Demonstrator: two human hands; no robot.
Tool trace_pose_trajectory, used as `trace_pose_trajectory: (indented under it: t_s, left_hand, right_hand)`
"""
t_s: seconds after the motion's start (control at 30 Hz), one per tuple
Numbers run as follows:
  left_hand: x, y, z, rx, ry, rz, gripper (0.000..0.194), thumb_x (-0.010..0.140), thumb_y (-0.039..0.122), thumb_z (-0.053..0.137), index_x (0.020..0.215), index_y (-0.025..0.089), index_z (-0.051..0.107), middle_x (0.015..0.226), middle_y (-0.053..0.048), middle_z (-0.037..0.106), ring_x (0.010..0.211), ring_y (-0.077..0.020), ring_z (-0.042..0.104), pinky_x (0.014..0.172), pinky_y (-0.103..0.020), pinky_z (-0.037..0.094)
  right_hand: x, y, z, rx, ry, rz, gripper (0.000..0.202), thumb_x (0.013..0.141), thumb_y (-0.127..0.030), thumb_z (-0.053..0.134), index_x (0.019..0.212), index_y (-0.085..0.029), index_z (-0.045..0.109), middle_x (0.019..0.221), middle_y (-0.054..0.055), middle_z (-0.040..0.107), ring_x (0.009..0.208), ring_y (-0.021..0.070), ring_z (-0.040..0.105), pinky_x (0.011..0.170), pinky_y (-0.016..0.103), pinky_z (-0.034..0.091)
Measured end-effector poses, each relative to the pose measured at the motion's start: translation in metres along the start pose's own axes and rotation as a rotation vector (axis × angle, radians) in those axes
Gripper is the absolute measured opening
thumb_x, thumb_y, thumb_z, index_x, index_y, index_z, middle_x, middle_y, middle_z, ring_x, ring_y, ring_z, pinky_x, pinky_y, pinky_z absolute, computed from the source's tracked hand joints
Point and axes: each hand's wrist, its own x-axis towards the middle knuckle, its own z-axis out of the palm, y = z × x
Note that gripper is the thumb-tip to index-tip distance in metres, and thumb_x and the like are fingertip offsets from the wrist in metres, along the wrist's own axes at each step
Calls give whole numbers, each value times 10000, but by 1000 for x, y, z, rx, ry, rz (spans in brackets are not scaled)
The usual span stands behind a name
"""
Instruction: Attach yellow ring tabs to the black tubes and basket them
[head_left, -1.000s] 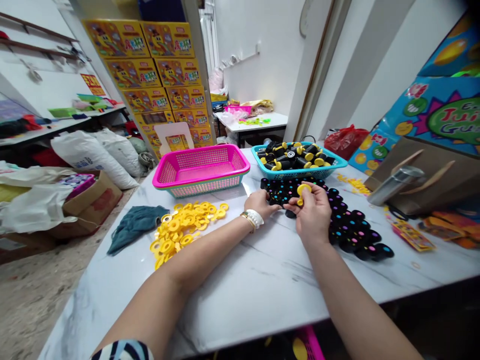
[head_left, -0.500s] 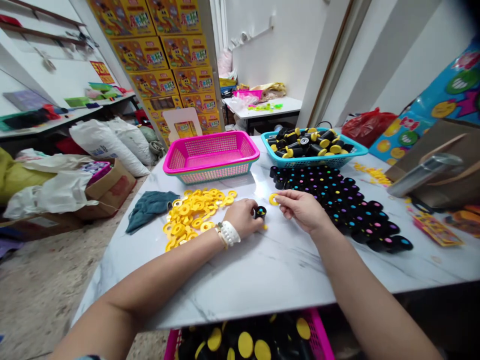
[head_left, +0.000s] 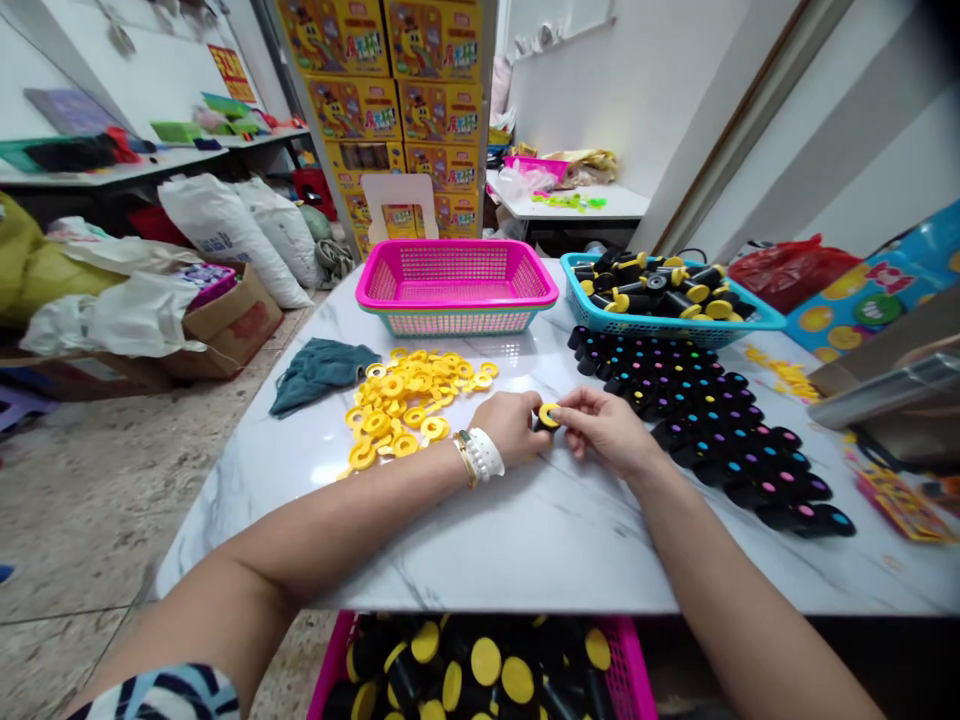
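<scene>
My left hand, with a white bracelet at the wrist, is closed round a small black cup above the marble-patterned table. The fingers of my right hand pinch a yellow ring, which lies against the top of the cup. Left of my hands spreads a loose pile of yellow rings. To the right, rows of black cups with coloured dots on top stand close together.
Behind are a pink basket and a blue basket of black and yellow pieces. A dark green cloth lies at the left. Below the table's front edge sits another pink basket holding similar pieces.
The yellow ring in my right hand has come from beside the black cup onto its top. My hands are closer together. The camera view has shifted.
</scene>
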Motion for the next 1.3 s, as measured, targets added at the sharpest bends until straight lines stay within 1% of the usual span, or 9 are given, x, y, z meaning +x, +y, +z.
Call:
trace_pose_trajectory:
  t_s: [0.27,0.4,0.57,0.67,0.8,0.93,1.07,1.17,1.3]
  left_hand:
    - [1,-4,5,-28,0,-1,233,708,348,659,875,187,679,702,-25,682,623,-169,607,549,-240,382]
    - [2,-3,-1,-66,-15,6,224,685,307,670,865,174,684,704,-30,690,611,-161,601,547,-235,391]
    - [11,1,-9,-528,-219,-249,267,813,393,596,863,151,696,609,-23,672,473,-105,555,470,-196,398]
    - [20,-1,-1,-631,-197,-333,284,851,384,563,739,141,658,554,-9,638,414,-75,499,423,-175,358]
    - [20,-5,8,-588,-143,-285,280,864,344,531,681,147,607,511,3,601,398,-78,487,419,-182,351]
    - [9,-11,4,-648,-214,-169,249,882,340,498,886,147,655,603,2,638,449,-87,524,452,-187,379]
    - [1,-13,4,-439,-144,47,270,753,268,670,1005,176,692,647,14,660,576,-113,586,538,-190,389]
    - [2,-10,9,-300,-48,53,194,764,261,647,918,171,722,654,-3,673,601,-129,588,561,-211,376]
    - [5,-5,11,-201,-39,79,169,770,258,614,856,168,729,664,-22,689,595,-141,584,556,-229,352]
  right_hand:
    - [0,2,2,28,46,78,380,622,-352,831,848,-159,595,505,-20,628,390,111,563,356,200,492]
    - [-2,0,2,-20,38,107,377,649,-379,808,846,-158,576,454,-24,608,329,99,526,315,179,445]
    - [-5,-2,0,-14,-55,218,365,690,-419,776,833,-187,533,466,-23,610,371,132,581,343,208,484]
    - [-4,0,-2,6,-91,224,375,706,-422,764,853,-202,499,525,-19,637,418,141,612,383,229,516]
    - [-4,5,0,3,-80,135,370,739,-457,724,839,-212,465,455,-88,545,311,81,464,298,174,394]
    - [-5,7,3,32,-60,90,366,740,-450,717,872,-223,462,399,-146,417,273,52,323,263,140,278]
    - [-3,9,2,70,-24,79,365,707,-423,748,876,-217,498,441,-134,434,286,45,320,272,150,292]
    - [-2,12,1,33,31,-5,320,722,-401,745,860,-212,526,444,-119,450,286,49,338,272,154,281]
    - [-2,11,2,-38,61,-53,266,756,-389,722,841,-206,548,442,-105,471,284,53,365,276,158,279]
